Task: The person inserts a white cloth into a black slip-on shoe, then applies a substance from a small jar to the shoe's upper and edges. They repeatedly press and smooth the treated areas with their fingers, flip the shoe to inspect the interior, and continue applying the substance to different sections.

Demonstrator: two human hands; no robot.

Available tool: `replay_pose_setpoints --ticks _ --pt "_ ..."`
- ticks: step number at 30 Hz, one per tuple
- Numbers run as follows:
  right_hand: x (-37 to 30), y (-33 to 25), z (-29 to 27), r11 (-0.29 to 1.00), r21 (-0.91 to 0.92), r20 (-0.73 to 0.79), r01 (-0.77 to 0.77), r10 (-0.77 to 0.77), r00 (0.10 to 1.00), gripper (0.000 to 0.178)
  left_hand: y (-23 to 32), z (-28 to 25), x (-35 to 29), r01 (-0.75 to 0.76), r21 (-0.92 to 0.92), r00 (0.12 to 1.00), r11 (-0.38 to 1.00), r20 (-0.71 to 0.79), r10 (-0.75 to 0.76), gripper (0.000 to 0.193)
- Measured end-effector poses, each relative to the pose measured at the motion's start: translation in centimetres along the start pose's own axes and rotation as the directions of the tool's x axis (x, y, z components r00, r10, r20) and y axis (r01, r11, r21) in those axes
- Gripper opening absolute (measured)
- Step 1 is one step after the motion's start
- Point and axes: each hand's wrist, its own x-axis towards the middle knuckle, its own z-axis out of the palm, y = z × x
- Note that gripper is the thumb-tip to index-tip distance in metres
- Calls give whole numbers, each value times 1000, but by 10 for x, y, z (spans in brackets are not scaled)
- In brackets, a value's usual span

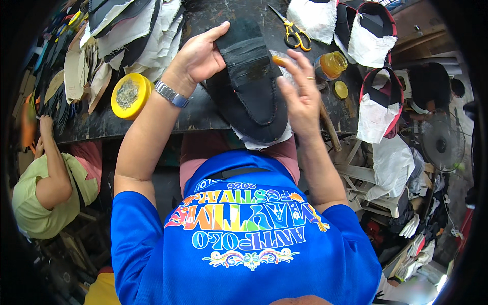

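Note:
A black shoe upper (244,96) lies before me, its rounded toe and some white lining reaching over the table's near edge. A glossy, wet-looking band crosses its middle. At its left edge is my left hand (201,56), thumb stretched away and fingers loosely bent; whether the fingertips touch the upper I cannot tell. My right hand (303,96) hovers at the right side with fingers apart, slightly blurred, amber glue on one fingertip. Beyond it, an open glass jar of amber glue (333,66) lies tilted, with a round yellow lid (341,90) nearby.
Yellow-handled scissors (296,38) lie at the back. A wooden-handled tool (329,127) rests by the right edge. Red-trimmed shoe uppers (380,101) are at right; cut pieces (137,35) and a yellow round container (129,96) at left. Another person (56,188) sits at left.

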Motion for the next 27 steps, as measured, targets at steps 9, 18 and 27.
replay_pose_setpoints --ticks 9,18,27 --pt "-4 24 38 990 -138 -38 -33 28 999 50 -3 8 -4 -18 13 995 1000 -101 20 39" --pt "-9 -6 62 817 -549 134 176 -121 984 56 -3 0 -4 -26 84 999 996 -25 28 37" --pt "8 2 44 956 -277 -58 101 -122 991 48 1 -4 -4 27 94 998 995 -59 -21 40"
